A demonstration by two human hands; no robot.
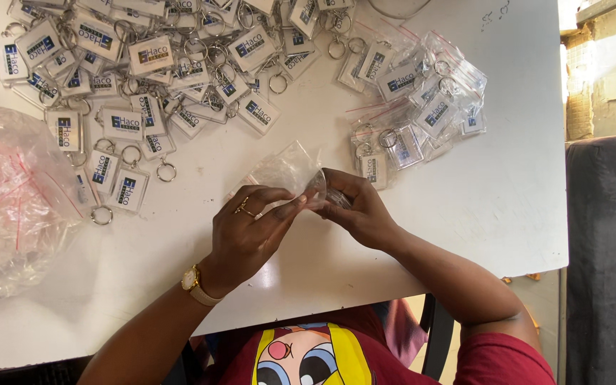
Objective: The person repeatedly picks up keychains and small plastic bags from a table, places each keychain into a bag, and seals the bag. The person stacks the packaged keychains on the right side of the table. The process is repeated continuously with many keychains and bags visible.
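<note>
- My left hand [247,232] pinches a small clear plastic bag [286,173], crumpled, its mouth toward my right hand [358,208].
- A keyring [336,197] sits half-hidden under my right fingers.

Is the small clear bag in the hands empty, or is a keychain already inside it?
Cannot tell: the bag looks see-through and flat, but both hands cover its lower end.

a white table [465,214] bears a big clear bag [8,207] of small bags, with a dark chair [607,257] beside.
</note>
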